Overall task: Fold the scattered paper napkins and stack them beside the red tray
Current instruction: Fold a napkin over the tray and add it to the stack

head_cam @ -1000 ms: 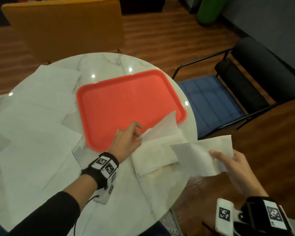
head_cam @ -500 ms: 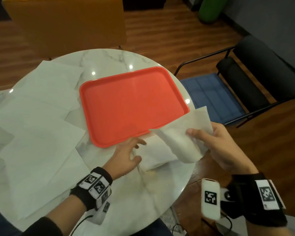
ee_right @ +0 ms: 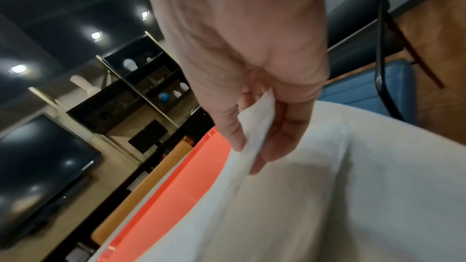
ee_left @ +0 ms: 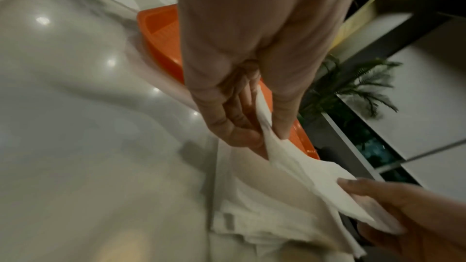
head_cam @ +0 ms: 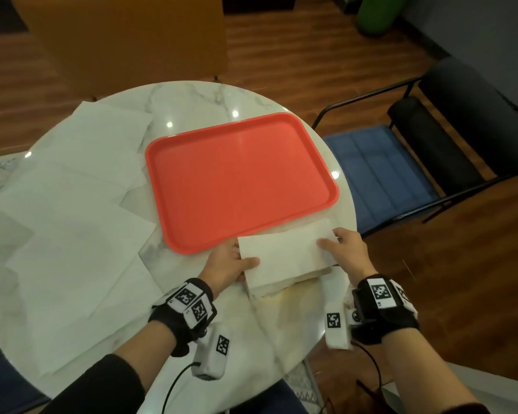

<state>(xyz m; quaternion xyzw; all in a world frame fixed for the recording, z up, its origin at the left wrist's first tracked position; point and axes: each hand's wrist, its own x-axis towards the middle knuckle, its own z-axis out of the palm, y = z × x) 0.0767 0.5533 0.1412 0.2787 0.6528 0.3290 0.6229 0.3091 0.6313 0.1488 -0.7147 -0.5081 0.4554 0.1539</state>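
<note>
Swung leftward since earlier, the folded white paper napkin (head_cam: 284,258) is being pinched by the left hand (head_cam: 226,264) and right hand (head_cam: 346,252); edges should be aligned over the stack (head_cam: 281,286) beside the red plastic tray (head_cam: 240,180).

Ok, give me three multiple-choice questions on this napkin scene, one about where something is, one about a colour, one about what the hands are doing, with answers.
1. Where does the folded napkin lie?
A. inside the tray
B. on the table at the tray's near edge
C. on the blue chair seat

2. What colour is the tray?
A. red
B. green
C. black

3. What is the left hand doing?
A. resting flat on the tray
B. hanging idle off the table
C. pinching one end of the napkin

Answers: 1 B, the napkin sits on the marble table just outside the rim. 2 A, the head view shows it red. 3 C, thumb and fingers pinch the paper while the right hand pinches the other end.
</note>
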